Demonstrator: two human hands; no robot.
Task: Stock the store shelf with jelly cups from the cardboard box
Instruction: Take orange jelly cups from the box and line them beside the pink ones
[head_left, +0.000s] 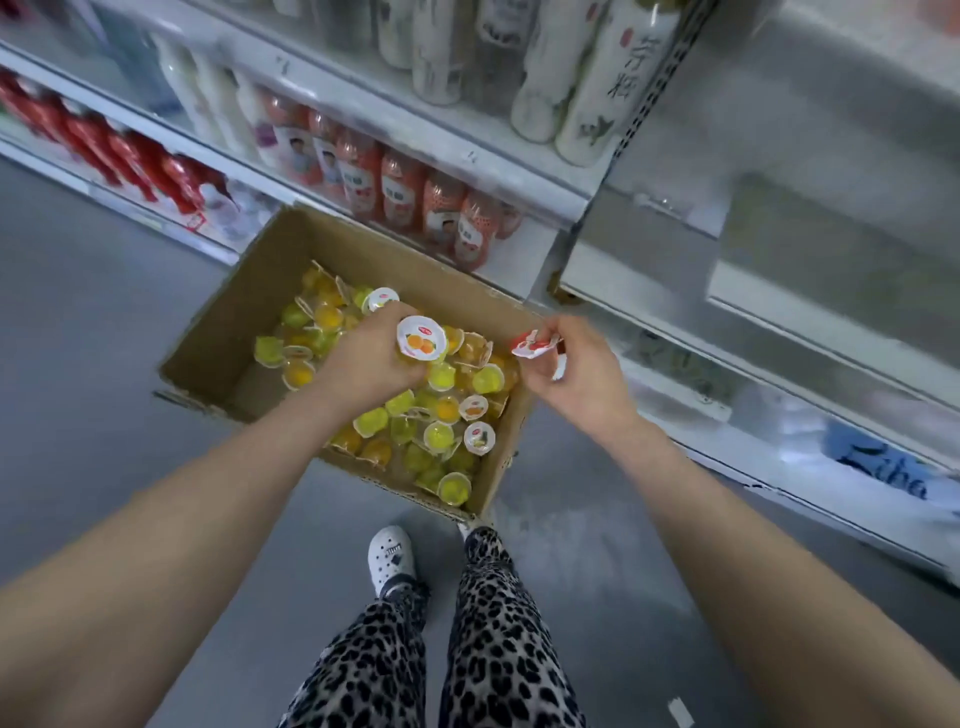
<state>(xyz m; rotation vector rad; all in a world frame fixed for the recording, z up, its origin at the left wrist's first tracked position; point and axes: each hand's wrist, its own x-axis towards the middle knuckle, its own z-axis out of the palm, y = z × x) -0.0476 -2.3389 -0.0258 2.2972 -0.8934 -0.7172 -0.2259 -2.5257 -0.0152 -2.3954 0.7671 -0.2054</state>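
Orange-lidded jelly cup (422, 338) sits on top of the left hand (371, 358). Its fingers are curled round that one plus a second cup (383, 299) behind it. Looks overloaded, so one could slip back into the box. Right hand (576, 371) pinches a red-lidded cup (535, 344) above the box's right edge; a drop there probably lands on the floor (104, 338). Loose jelly cups (441, 436) fill the cardboard box (244, 317) except its near-left corner. Shelf lip (675, 312) is just beside the right hand and could clip it. Bottles (400, 192) stand past the box's far edge, blurred.
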